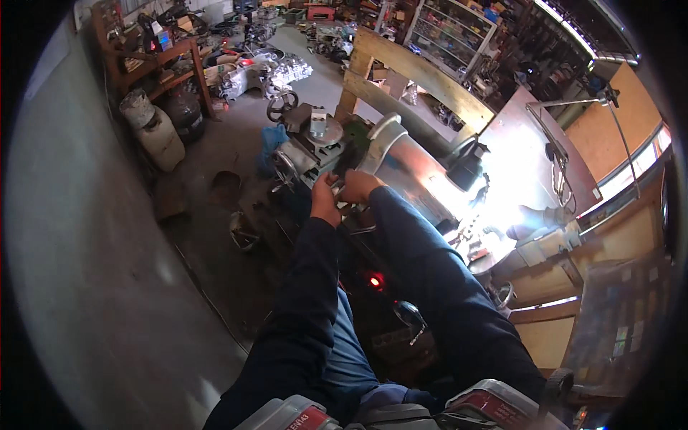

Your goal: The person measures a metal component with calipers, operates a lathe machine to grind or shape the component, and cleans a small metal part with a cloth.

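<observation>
My left hand (326, 201) and my right hand (360, 185) are close together near the middle of the view, both with fingers curled. A small shiny metal part (338, 189) shows between them, too small and partly covered to name. Just beyond my hands is a machine with a metal handwheel (286, 164) and a round steel block (324, 133) on top. To the right of my right hand lies a large metal cylinder (419, 172) with a flanged rim, brightly lit at its right end. My forearms hide part of the machine below.
A dark lamp head (467, 166) hangs over the cylinder's right end. Behind it stands a wooden frame (401, 75). At left are a dirty plastic jug (159, 143) and a wooden shelf (197, 68). A red light (375, 281) glows between my arms, near a lever handle (409, 314).
</observation>
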### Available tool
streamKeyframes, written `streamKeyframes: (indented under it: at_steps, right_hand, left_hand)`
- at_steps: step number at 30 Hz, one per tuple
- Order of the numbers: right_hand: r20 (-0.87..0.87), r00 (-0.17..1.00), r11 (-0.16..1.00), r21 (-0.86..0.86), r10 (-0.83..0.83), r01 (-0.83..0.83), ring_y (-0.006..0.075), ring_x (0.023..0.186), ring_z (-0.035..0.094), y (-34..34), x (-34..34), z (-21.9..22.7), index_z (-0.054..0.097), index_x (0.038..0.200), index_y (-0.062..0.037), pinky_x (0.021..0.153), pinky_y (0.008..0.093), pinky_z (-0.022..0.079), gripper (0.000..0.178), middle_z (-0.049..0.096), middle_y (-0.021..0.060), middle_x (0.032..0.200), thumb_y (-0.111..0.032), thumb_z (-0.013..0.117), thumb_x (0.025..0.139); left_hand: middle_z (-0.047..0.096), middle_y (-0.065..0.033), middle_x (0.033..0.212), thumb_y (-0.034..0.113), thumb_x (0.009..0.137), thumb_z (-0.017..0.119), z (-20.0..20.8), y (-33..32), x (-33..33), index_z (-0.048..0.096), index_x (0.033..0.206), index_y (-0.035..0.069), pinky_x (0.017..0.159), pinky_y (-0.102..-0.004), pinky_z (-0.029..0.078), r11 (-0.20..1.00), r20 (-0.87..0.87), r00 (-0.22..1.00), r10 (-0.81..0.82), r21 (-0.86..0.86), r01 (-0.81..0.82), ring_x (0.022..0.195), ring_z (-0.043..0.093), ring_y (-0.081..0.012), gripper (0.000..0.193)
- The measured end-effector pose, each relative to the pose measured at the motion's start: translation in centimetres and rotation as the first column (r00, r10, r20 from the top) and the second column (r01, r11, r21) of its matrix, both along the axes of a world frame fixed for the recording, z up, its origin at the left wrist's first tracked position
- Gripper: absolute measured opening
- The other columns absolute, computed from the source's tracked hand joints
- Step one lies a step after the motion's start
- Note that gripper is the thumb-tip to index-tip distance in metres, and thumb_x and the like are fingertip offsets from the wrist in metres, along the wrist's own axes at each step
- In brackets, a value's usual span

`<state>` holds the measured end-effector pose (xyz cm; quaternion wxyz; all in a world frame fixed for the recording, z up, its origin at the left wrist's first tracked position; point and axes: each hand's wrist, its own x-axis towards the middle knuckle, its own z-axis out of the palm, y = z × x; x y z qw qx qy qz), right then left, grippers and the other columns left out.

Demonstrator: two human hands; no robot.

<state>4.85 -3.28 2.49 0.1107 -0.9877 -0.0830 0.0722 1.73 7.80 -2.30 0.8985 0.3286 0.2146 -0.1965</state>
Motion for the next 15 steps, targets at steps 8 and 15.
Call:
streamKeyframes:
  at_steps: [8,15]
  right_hand:
    - [-0.781,0.574,0.935,0.347,0.246,0.071,0.0235,0.088,0.067,-0.8,0.6,2.3,0.072,0.104,-0.0035,0.075,0.035,0.053,0.047,0.07,0.0148,0.103,-0.028,0.077,0.064]
    - [-0.645,0.759,0.995,0.015,0.088,-0.102,0.025,0.088,0.069,-1.6,1.0,0.0,0.074,0.097,-0.0022,0.076,0.0399,0.054,0.037,0.072,0.0118,0.102,-0.022,0.073,0.065]
  left_hand:
    - [0.059,-0.0074,0.117,0.048,0.093,0.05,-6.5,-1.3,4.4,0.053,0.121,0.011,0.089,-0.0484,0.046,0.999,-0.067,0.997,0.035,-0.004,-0.035,0.106,0.055,-0.0268,0.046]
    - [0.068,-0.0111,0.105,0.056,0.092,0.049,-5.7,-3.6,2.2,0.063,0.109,0.013,0.087,-0.0508,0.051,0.807,0.081,0.914,-0.397,-0.444,0.389,0.099,0.064,-0.0318,0.049]
